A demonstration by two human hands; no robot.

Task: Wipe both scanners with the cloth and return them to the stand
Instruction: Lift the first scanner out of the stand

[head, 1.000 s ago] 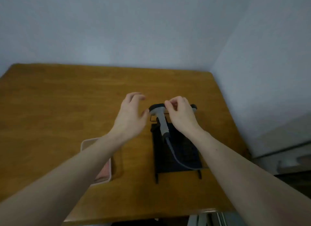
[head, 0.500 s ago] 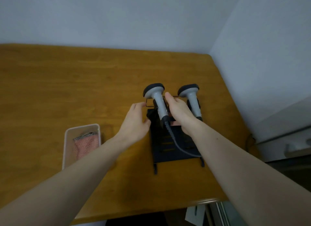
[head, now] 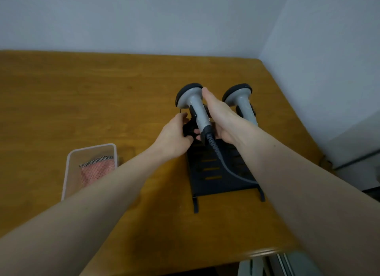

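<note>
Head view: right hand (head: 223, 119) grips the left scanner (head: 195, 109) on the stand (head: 218, 179), left hand (head: 174, 136) curls on the stand's edge; judged next: lift clear, fetch cloth (head: 96, 171) left of the stand.

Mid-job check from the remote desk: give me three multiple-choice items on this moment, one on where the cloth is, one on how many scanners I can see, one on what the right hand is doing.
1. Where is the pink woven cloth?
A. In the clear plastic tray
B. Draped on the black metal stand
C. In the left hand

2. How many grey handheld scanners show?
A. One
B. Two
C. Three

3. What is the right hand doing?
A. Resting flat on the wooden table
B. Holding the corded left scanner
C. Wiping the right scanner

Answers: 1 A, the cloth lies inside the tray left of the stand. 2 B, two grey heads rise above the stand. 3 B, its thumb and fingers wrap that scanner's handle.
</note>
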